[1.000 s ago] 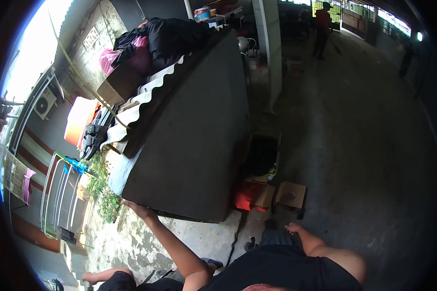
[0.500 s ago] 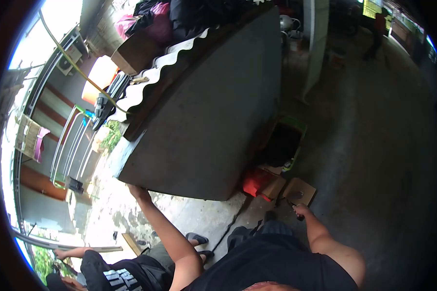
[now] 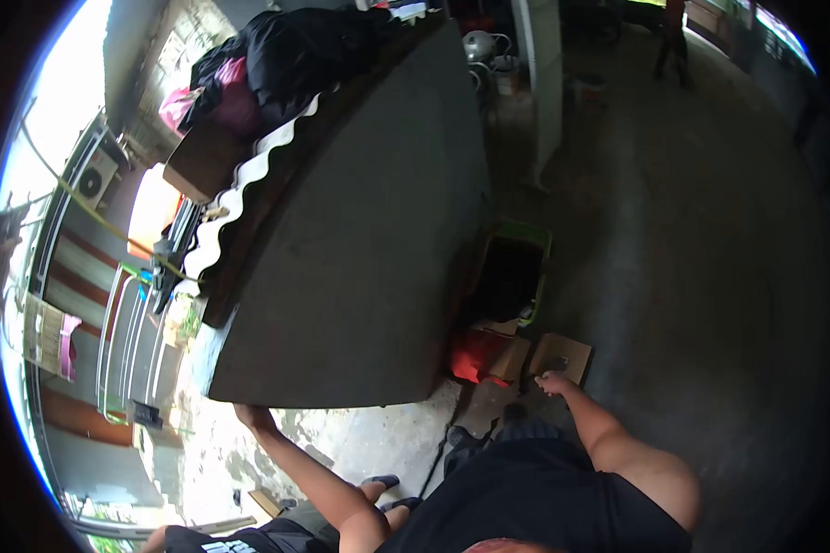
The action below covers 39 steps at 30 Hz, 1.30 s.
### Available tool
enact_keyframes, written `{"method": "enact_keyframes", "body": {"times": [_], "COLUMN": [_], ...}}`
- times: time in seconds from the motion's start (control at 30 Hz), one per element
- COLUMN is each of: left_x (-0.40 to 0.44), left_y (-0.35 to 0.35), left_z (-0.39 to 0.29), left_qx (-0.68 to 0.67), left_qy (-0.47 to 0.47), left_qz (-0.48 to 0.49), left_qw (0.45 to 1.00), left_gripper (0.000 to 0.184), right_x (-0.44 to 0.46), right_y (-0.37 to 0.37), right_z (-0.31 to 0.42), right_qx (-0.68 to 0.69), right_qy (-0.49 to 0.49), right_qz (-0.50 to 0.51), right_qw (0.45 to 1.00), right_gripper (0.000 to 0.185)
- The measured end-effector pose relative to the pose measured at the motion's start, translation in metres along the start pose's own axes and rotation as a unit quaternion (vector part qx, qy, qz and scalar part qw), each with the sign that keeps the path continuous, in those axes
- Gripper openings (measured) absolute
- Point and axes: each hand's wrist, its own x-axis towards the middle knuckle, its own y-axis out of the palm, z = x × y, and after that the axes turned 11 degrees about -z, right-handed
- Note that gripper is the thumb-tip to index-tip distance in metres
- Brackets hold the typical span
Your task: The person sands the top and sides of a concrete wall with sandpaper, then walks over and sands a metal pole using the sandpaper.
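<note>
My left hand (image 3: 252, 417) is raised at the lower edge of a large grey wall or panel (image 3: 350, 249). Its fingers are hidden behind that edge, so its grip does not show. Low on the right, my right hand (image 3: 551, 382) is closed at the near side of an open cardboard box (image 3: 572, 352). A small dark bit shows by its fingers, too small to name. Inside the box lies a greyish patch. Just left of this hand are a red bag (image 3: 475, 356) and another cardboard box (image 3: 511, 358).
A green-rimmed tub (image 3: 546, 258) with dark contents stands beyond the boxes. Wavy sheeting (image 3: 258, 166) lines the panel's far edge, with black bags (image 3: 295, 60) above. Another person's dark shirt (image 3: 258, 537) shows at the lower left. A post (image 3: 542, 92) stands farther back.
The view has shifted, so the panel sits lower and farther left. My left hand stays at its edge. My right hand stays by the box; the dark handle-like piece below it no longer shows.
</note>
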Motion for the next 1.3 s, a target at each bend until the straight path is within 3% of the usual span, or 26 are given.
{"method": "enact_keyframes", "body": {"times": [0.2,0.3,0.43,0.5,0.7,0.8,0.83,0.93,1.0,1.07,1.23,1.3], "left_x": [-0.012,-0.004,0.008,0.008,-0.003,0.020,0.029,0.045,0.026,0.005,0.001,0.036], "left_y": [0.006,0.003,-0.008,-0.018,0.006,-0.020,-0.019,-0.030,-0.010,0.000,0.002,-0.030], "left_z": [-0.004,-0.003,0.004,0.011,0.000,0.022,0.023,0.043,0.018,0.000,0.006,0.042], "left_qx": [0.002,0.012,0.014,0.019,0.000,0.022,0.001,0.034,-0.022,0.115,0.102,0.096], "left_qy": [0.043,-0.003,-0.032,-0.032,-0.028,-0.002,-0.056,0.008,-0.072,-0.021,0.043,0.029], "left_qz": [0.006,-0.006,-0.036,-0.045,-0.067,0.001,-0.033,-0.015,-0.073,-0.091,-0.094,-0.051], "left_qw": [0.999,1.000,0.999,0.998,0.997,1.000,0.998,0.999,0.994,0.989,0.989,0.994], "left_gripper": [0.050,0.047,0.045,0.046,0.053,0.050,0.048,0.047,0.060,0.061,0.059,0.059], "right_x": [-0.027,-0.051,-0.067,-0.078,-0.120,-0.141,-0.146,-0.159,-0.168,-0.176,-0.213,-0.221], "right_y": [0.004,0.005,0.015,0.024,0.068,0.097,0.107,0.131,0.148,0.154,0.188,0.201], "right_z": [-0.066,-0.076,-0.079,-0.073,-0.050,-0.056,-0.061,-0.067,-0.072,-0.072,-0.086,-0.103], "right_qx": [0.003,0.026,0.028,0.094,0.128,0.117,0.113,0.136,0.153,0.177,0.174,0.167], "right_qy": [0.070,0.105,0.107,0.120,0.119,0.127,0.119,0.147,0.135,0.124,0.142,0.164], "right_qz": [-0.044,-0.036,-0.036,-0.049,-0.074,-0.059,-0.041,-0.020,-0.031,-0.047,-0.056,-0.056], "right_qw": [0.997,0.993,0.993,0.987,0.982,0.983,0.986,0.980,0.979,0.975,0.973,0.971], "right_gripper": [0.050,0.050,0.049,0.042,0.042,0.043,0.043,0.043,0.042,0.042,0.042,0.042]}}
